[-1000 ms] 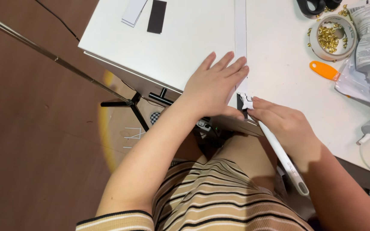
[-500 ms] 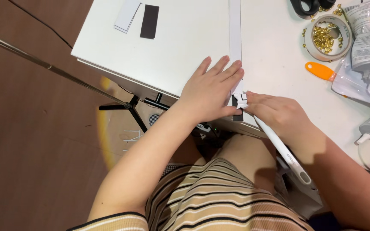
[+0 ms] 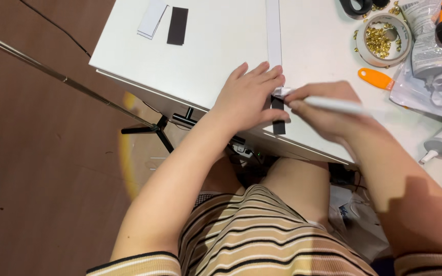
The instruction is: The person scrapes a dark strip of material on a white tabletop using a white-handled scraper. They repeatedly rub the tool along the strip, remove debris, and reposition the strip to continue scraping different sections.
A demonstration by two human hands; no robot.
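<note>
At table [image 3: 216, 46] edge, my left hand [image 3: 249, 97] lies flat, pinning the black strip [image 3: 278, 115]; right hand [image 3: 328, 110] pinches its white backing [image 3: 333, 105], seemingly peeled.

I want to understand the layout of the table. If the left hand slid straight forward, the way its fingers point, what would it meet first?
The left hand lies flat with fingers pointing up and right, their tips already at the long white strip. It would likely cross that strip first; beyond lies bare white table.

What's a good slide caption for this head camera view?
Left hand pins a long white strip on the white table while the right hand peels its white backing off.
</note>
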